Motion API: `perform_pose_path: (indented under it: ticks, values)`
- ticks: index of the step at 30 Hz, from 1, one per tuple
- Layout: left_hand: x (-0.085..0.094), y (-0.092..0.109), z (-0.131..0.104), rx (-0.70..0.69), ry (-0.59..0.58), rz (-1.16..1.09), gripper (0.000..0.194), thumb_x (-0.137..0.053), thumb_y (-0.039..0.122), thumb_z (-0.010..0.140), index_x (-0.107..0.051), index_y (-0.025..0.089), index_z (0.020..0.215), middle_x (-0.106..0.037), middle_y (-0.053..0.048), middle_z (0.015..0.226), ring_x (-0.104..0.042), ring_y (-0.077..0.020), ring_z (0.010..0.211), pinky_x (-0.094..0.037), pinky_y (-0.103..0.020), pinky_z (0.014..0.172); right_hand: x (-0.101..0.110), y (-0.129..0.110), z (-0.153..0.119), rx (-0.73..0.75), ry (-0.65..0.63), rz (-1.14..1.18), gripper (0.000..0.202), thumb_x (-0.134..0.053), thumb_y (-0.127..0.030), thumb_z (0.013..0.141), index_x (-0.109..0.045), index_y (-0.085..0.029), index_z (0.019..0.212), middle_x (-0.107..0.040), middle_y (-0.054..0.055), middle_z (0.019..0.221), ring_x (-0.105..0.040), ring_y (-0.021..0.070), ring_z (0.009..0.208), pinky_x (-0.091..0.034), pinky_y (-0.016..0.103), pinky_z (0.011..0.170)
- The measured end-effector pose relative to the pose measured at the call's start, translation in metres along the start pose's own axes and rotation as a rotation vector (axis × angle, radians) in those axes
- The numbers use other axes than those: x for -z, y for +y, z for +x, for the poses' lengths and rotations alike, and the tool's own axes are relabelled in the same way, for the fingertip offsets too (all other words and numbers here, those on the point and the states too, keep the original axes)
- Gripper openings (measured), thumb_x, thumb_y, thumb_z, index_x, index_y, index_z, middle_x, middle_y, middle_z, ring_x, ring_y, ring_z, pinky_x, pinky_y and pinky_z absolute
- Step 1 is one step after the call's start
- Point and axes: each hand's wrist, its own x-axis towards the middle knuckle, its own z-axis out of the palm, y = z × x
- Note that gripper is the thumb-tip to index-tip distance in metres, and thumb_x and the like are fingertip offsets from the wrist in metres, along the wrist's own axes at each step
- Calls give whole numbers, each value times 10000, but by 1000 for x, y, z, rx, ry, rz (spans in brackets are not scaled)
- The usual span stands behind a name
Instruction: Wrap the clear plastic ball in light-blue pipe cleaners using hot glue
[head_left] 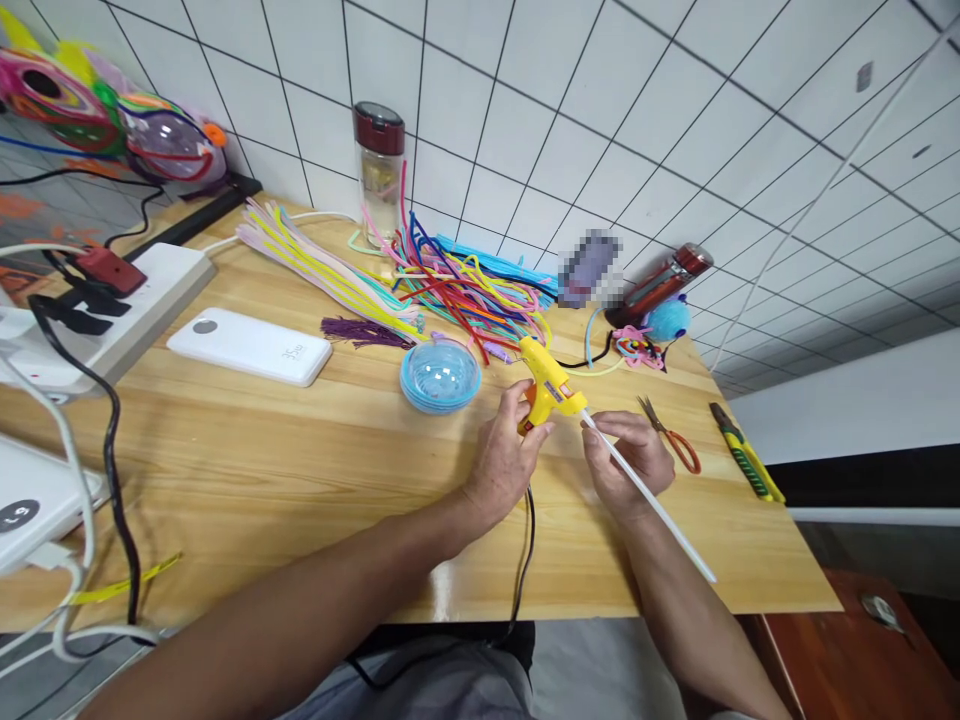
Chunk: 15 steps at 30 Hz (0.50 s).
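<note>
My left hand (pixel 504 455) is wrapped round the handle of a yellow glue gun (pixel 553 388), whose nozzle points up and to the left. A long white glue stick (pixel 656 500) stands out of the gun's rear and slants down to the right. My right hand (pixel 628 460) pinches that stick close to the gun. Left of the gun sits a stack of clear blue bowls (pixel 440 377). Orange-handled scissors (pixel 681 447) lie just beyond my right hand. The gun's black cord runs down over the table's front edge.
Colourful pipe cleaners (pixel 465 295) lie heaped at the back, before a glass bottle (pixel 380 185). A white power bank (pixel 250 346) and a power strip (pixel 150 310) are at left. At right are a red flask (pixel 660 284) and a green-yellow cutter (pixel 746 455) near the table edge.
</note>
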Motion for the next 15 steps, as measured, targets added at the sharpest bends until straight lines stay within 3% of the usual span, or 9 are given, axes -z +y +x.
perform_pose_path:
  ticks: [7,15]
  values:
    - [1,1,-1,-29,-9,21,543,-744,102,926,-524,224,1407,-824,-104,1263,-796,-256,1206,-616,-423,1056,1,-7,4,-40,-1,48,163,-815,-168,888,-724,-275,969,-786,-3,815,-763,185,648,-619,314,559]
    - [0,1,-1,5,6,6,564,-748,93,914,-532,242,1413,-826,-82,1244,-794,-253,1204,-616,-423,1061,-1,-10,6,-112,12,10,132,-770,-314,934,-670,-278,855,-745,-3,703,-752,206,593,-621,354,541]
